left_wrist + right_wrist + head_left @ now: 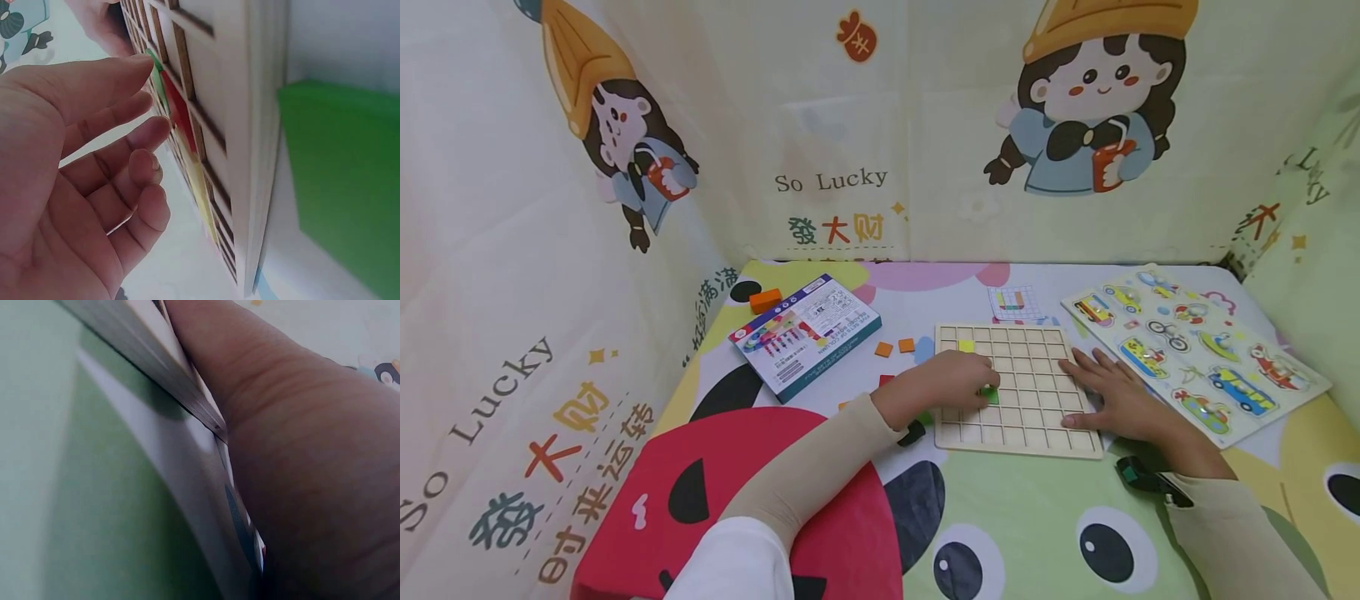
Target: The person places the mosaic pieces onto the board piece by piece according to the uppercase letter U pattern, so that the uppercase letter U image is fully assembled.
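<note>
A wooden grid board (1033,429) lies flat on the table. My left hand (951,379) reaches over its left half, thumb and forefinger pinching a small green tile (157,81) at the grid's surface. In the left wrist view, a red tile (179,112) and a yellow tile (200,190) sit in a line beside the green one. The other fingers are loosely bent. My right hand (1116,396) rests on the board's right edge, fingers spread; only the base of the thumb and the board's side show in the right wrist view.
A flat printed box (808,333) and an orange block (765,301) lie at the left. Small orange tiles (883,349) are scattered near the board; a loose green piece (350,181) lies beside it. A vehicle picture puzzle (1165,335) is at the right, a pattern card (1013,303) behind.
</note>
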`<state>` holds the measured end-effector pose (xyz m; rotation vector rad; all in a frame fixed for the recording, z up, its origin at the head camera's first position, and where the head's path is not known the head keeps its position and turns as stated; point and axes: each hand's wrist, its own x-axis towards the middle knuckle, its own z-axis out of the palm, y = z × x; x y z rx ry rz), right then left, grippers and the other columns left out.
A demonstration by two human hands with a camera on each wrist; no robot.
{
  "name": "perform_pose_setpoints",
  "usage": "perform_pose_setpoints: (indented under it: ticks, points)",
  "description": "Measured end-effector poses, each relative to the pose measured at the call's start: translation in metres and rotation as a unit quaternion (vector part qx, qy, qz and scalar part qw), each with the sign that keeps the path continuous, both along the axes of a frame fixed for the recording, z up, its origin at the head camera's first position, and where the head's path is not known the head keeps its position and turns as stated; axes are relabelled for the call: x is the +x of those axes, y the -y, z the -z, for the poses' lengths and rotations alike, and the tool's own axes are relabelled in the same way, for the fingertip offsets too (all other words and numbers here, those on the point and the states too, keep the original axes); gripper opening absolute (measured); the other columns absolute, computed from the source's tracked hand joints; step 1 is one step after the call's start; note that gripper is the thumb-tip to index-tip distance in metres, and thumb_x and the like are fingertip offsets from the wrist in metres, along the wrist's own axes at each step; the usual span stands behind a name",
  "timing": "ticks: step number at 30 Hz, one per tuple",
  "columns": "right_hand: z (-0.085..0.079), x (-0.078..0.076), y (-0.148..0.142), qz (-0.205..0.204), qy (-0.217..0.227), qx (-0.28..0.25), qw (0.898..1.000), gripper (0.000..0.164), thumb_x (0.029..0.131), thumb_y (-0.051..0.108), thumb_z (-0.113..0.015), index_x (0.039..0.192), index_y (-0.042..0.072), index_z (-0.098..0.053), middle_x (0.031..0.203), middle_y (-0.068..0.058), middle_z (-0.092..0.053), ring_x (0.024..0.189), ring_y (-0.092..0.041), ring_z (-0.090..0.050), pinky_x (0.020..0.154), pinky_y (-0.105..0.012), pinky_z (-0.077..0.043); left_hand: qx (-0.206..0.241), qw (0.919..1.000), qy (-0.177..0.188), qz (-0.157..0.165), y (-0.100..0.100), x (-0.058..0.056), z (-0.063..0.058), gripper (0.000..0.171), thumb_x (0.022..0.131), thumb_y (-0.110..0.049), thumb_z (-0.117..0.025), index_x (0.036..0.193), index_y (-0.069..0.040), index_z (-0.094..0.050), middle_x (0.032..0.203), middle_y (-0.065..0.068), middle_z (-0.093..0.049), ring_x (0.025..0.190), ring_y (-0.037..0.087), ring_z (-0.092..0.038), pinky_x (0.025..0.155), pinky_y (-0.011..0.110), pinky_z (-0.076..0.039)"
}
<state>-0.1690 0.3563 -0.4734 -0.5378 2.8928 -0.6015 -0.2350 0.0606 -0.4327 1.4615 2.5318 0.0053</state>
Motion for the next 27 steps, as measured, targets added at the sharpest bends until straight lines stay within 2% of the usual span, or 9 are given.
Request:
perform_pose_setpoints:
  ticks: [9,18,27]
  points:
    - [0.002,-0.001,0.000,-0.002,0.004,0.002,1.000,0.105,0.077,0.067,-0.067,0.156,0.012,-0.022,0.159,-0.022,-0.010,0.144,-0.045,0.005,0.110,-0.056,0.011,0.010,0.9999,-0.008,-0.002,0.021,0.005,-0.004,0.019,0.093,-0.026,-0.063,0.111,-0.022,-0.069,0.090,-0.009,-0.053,0.079,0.007,-0.048,0.062,0.021,-0.040]
    - [-0.002,-0.002,-0.002,-0.005,0.009,0.004,1.000,0.104,0.078,0.065,-0.067,0.156,0.014,-0.022,0.159,-0.021,-0.009,0.143,-0.045,0.006,0.110,-0.057,0.010,0.018,0.9996,-0.011,-0.020,0.050,0.012,-0.011,0.024,0.093,-0.024,-0.062,0.115,-0.022,-0.070,0.101,-0.007,-0.060,0.083,0.006,-0.051,0.068,0.021,-0.043]
    - [-0.001,-0.002,-0.001,-0.005,0.017,-0.002,1.000,0.104,0.078,0.064,-0.068,0.156,0.013,-0.022,0.159,-0.022,-0.009,0.144,-0.044,0.007,0.110,-0.055,0.013,-0.006,0.9996,-0.004,-0.027,0.073,0.023,-0.009,0.029,0.095,-0.027,-0.061,0.123,-0.021,-0.067,0.107,-0.006,-0.062,0.085,0.006,-0.052,0.071,0.021,-0.045]
